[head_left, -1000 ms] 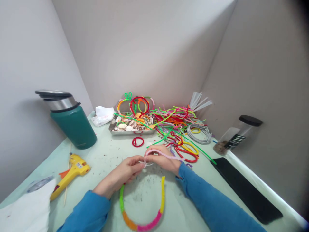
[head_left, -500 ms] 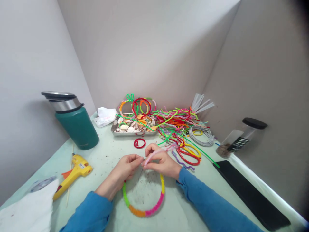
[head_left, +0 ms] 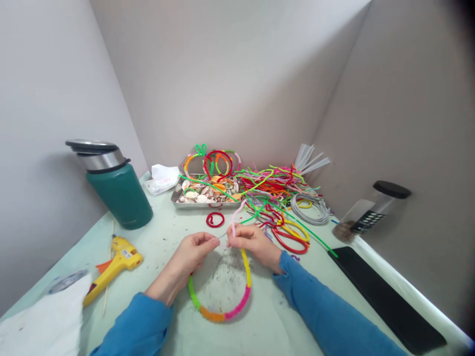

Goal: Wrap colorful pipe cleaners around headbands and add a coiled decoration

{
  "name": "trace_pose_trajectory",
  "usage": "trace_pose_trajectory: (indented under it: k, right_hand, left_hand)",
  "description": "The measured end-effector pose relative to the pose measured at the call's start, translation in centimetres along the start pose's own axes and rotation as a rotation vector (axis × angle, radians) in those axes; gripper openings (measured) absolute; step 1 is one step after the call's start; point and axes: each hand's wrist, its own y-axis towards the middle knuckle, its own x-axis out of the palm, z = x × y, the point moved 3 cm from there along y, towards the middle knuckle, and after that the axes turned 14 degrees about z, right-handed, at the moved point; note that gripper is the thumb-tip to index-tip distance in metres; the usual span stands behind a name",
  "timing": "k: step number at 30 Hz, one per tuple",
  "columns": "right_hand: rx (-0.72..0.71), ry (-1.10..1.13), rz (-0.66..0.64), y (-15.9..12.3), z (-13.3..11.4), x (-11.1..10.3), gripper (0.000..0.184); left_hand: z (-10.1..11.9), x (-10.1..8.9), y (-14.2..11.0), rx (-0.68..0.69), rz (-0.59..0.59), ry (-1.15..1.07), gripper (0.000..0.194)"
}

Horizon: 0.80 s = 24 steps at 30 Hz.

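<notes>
A ring wrapped in green, orange, pink and yellow pipe cleaner hangs between my two hands over the table. Its top is a thin bare wire. My left hand is closed in a pinch on the ring's left side, by the wire. A pale pink pipe cleaner stands up from between the fingers of my right hand, which is closed on it beside the ring's yellow end. The fingers hide where pink pipe cleaner and wire meet. Beyond my hands lies a small red coil.
A metal tray of shells sits at the back, finished rings behind it. Right of it are a pipe cleaner pile, red-and-yellow scissors and grey wire. A yellow glue gun and green bottle stand left.
The pink pipe cleaner has swung from lying back over my right hand to standing upright. My hands have parted slightly, showing bare wire between them.
</notes>
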Motion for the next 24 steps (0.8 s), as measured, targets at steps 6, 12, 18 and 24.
trace_pose_trajectory:
  k: [6,12,18,24]
  right_hand:
    - [0.219,0.068,0.065,0.2,1.9,-0.5,0.021]
    - [0.254,0.073,0.106,0.6,2.3,-0.6,0.022]
    - [0.208,0.059,0.158,0.6,2.0,-0.6,0.022]
    - [0.155,0.040,0.138,0.5,0.9,-0.2,0.023]
  left_hand:
    - [-0.1,-0.1,-0.2,0.022,-0.025,0.009,0.034]
    - [-0.1,0.1,-0.3,0.010,-0.071,0.061,0.038]
    - [0.0,0.9,-0.8,0.014,-0.174,0.127,0.041]
    - [-0.2,1.0,-1.1,0.013,-0.262,0.151,0.040]
